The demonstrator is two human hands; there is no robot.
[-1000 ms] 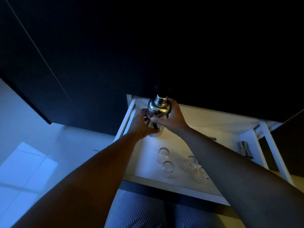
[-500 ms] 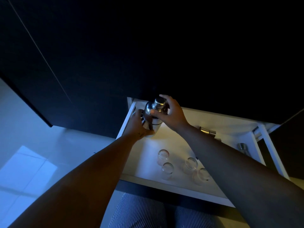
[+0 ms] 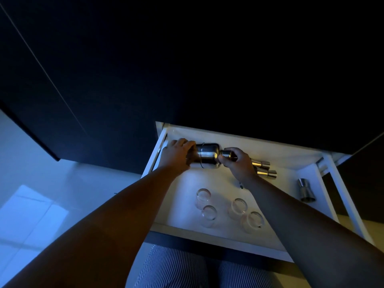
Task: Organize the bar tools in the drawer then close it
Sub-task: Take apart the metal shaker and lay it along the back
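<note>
We are looking down into an open white drawer (image 3: 209, 235) pulled out from under dark cabinet fronts (image 3: 104, 80); the room is dim, with a pale tiled floor (image 3: 41, 204) to the left catching a bluish patch of light. Our striped trousers (image 3: 172, 269) show below the drawer's front edge.

Both our hands are at the far left of the drawer, holding a steel cocktail shaker (image 3: 207, 156) that lies on its side, parallel to the back wall. Our left hand (image 3: 176, 156) has its grip closed around the shaker's wider body end, fingers curled over the top. Our right hand (image 3: 239, 165) has its grip closed around the small cap end. We cannot tell whether the shaker is resting on the drawer floor or held just above it.

Just beyond our right hand, two steel jiggers (image 3: 264, 169) lie on their sides, one beside the other, near the back wall. A third steel jigger (image 3: 306, 190) lies in the narrow compartment at the right side, apart from the others behind a white divider (image 3: 324, 194).

Nearer to us, four clear glasses (image 3: 228, 210) stand grouped in the main compartment: two on the left, close together, and two on the right, the nearest partly under our right forearm. A small dark item beside our right wrist is too hidden to identify.
</note>
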